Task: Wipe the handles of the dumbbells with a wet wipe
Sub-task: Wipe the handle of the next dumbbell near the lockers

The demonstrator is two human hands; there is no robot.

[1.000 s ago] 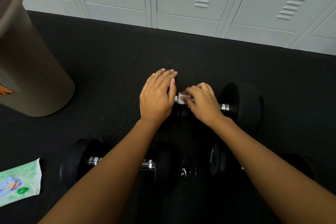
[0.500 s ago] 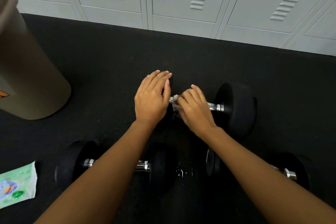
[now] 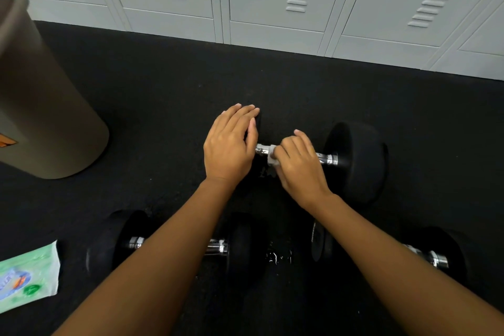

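Note:
Three black dumbbells with chrome handles lie on the dark floor. The far dumbbell (image 3: 354,161) lies crosswise; my left hand (image 3: 230,146) rests flat on its left weight, covering it. My right hand (image 3: 298,165) is closed over its chrome handle (image 3: 326,158), pressing a small white wet wipe (image 3: 272,155) against the bar near the left end. A second dumbbell (image 3: 237,243) lies nearer at the left, partly under my left forearm. The third dumbbell (image 3: 441,254) lies at the lower right, partly hidden by my right forearm.
A green pack of wet wipes (image 3: 27,278) lies on the floor at the lower left. A tall beige bin (image 3: 41,106) stands at the left. Grey lockers (image 3: 272,0) line the back edge of the black rubber floor (image 3: 163,90).
My right hand has slid back and forth along the far handle with the wipe, left then a little right. The left hand has stayed on the left weight.

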